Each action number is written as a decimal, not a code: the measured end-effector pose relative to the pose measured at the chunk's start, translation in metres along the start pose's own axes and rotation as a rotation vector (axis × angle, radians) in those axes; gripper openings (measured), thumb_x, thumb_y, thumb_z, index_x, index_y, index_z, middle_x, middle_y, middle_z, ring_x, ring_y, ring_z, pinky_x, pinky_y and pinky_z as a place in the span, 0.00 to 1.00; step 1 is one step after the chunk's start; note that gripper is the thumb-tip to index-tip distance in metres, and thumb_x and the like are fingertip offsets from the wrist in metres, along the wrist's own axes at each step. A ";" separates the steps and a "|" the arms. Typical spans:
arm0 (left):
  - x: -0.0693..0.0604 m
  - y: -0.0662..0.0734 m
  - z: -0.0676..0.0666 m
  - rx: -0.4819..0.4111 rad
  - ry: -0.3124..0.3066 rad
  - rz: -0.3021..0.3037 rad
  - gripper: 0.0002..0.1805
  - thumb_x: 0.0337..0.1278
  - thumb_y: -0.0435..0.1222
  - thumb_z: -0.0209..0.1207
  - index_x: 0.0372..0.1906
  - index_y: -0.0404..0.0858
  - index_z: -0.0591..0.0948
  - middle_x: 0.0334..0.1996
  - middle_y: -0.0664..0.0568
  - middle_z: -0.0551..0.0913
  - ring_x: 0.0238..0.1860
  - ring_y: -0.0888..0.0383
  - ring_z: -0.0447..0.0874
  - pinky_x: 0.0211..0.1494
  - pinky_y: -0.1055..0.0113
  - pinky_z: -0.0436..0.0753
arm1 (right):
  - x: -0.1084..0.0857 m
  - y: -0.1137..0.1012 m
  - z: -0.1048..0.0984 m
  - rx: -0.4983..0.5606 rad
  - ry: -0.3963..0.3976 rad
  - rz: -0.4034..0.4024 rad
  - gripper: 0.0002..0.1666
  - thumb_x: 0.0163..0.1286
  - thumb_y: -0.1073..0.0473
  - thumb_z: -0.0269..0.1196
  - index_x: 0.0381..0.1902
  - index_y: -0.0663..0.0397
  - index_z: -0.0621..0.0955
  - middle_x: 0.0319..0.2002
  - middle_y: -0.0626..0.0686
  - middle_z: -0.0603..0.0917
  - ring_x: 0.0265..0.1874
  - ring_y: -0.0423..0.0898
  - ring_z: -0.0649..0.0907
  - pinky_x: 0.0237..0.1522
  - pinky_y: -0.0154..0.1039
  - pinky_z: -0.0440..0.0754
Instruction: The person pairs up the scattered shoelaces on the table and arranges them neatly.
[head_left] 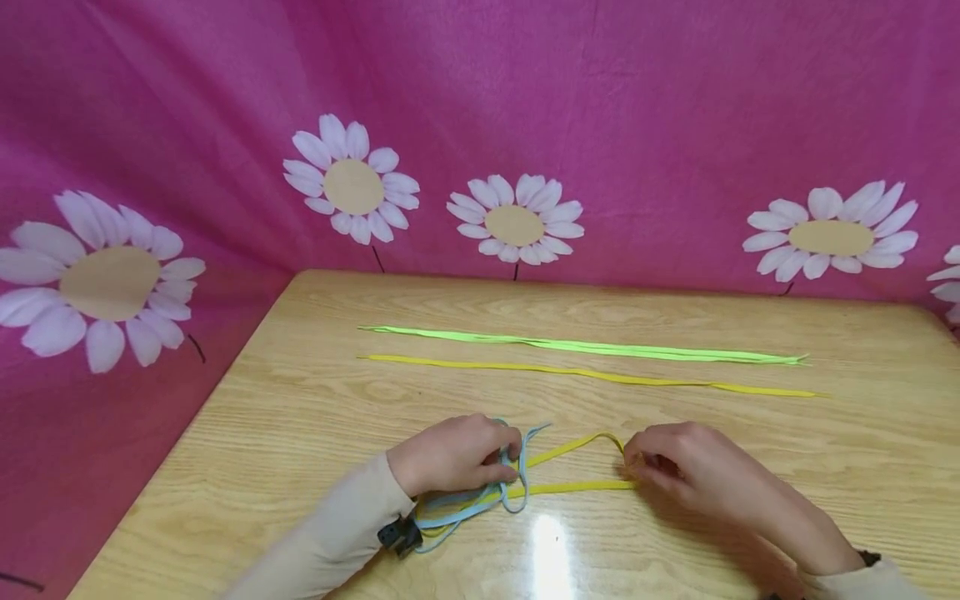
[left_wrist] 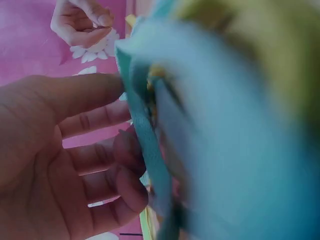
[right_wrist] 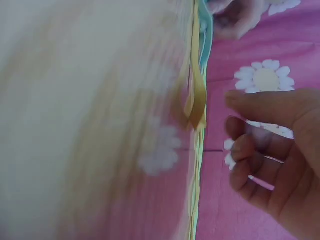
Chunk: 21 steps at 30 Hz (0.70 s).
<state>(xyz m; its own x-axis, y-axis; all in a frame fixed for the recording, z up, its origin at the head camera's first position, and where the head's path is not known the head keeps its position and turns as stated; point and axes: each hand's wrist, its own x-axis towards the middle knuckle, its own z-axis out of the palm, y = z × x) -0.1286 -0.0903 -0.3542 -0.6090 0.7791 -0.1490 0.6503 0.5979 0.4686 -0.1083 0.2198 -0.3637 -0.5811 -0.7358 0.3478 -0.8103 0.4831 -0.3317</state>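
Left hand (head_left: 459, 454): fingers curled on blue lace (head_left: 456, 520), bunched on table (head_left: 300, 467). Right hand (head_left: 693, 467): at near yellow lace's (head_left: 577, 487) looped end — grip unclear. Step, seemingly: untangling; next calls for easing yellow from blue.

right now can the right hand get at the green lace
Probably yes: the right hand appears to grip nothing, and the green lace lies beyond it on the table, with only the straight yellow lace in between.
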 end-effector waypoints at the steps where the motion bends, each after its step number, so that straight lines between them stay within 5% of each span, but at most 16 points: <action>1: 0.000 -0.001 0.002 -0.003 -0.004 -0.005 0.07 0.62 0.40 0.62 0.39 0.42 0.79 0.23 0.62 0.74 0.22 0.68 0.69 0.31 0.76 0.71 | 0.000 -0.001 0.002 0.016 -0.016 0.000 0.16 0.54 0.71 0.70 0.34 0.43 0.83 0.32 0.35 0.82 0.31 0.29 0.79 0.32 0.25 0.76; 13: 0.000 -0.002 0.002 0.071 0.033 -0.105 0.05 0.54 0.31 0.62 0.32 0.41 0.77 0.22 0.60 0.71 0.23 0.65 0.67 0.28 0.73 0.69 | -0.005 0.002 0.004 0.124 -0.202 0.062 0.14 0.57 0.68 0.70 0.35 0.42 0.84 0.32 0.34 0.82 0.31 0.28 0.77 0.30 0.31 0.78; 17: -0.002 -0.007 -0.003 0.141 0.070 -0.154 0.07 0.48 0.29 0.63 0.27 0.42 0.76 0.22 0.59 0.71 0.23 0.62 0.66 0.28 0.70 0.68 | -0.010 0.009 0.001 0.084 -0.178 0.035 0.19 0.54 0.73 0.67 0.32 0.41 0.82 0.31 0.33 0.80 0.30 0.28 0.76 0.30 0.29 0.77; 21: -0.004 -0.015 -0.007 0.156 0.084 -0.200 0.07 0.47 0.29 0.65 0.27 0.42 0.77 0.22 0.59 0.72 0.23 0.62 0.66 0.28 0.69 0.69 | -0.017 0.015 -0.009 -0.026 -0.218 0.107 0.22 0.52 0.76 0.64 0.26 0.38 0.76 0.26 0.33 0.74 0.25 0.30 0.70 0.26 0.30 0.70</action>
<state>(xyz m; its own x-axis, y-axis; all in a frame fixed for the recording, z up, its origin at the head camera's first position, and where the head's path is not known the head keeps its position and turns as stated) -0.1390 -0.1034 -0.3544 -0.7637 0.6280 -0.1496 0.5715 0.7654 0.2959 -0.1117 0.2439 -0.3667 -0.6359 -0.7634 0.1130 -0.7481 0.5738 -0.3332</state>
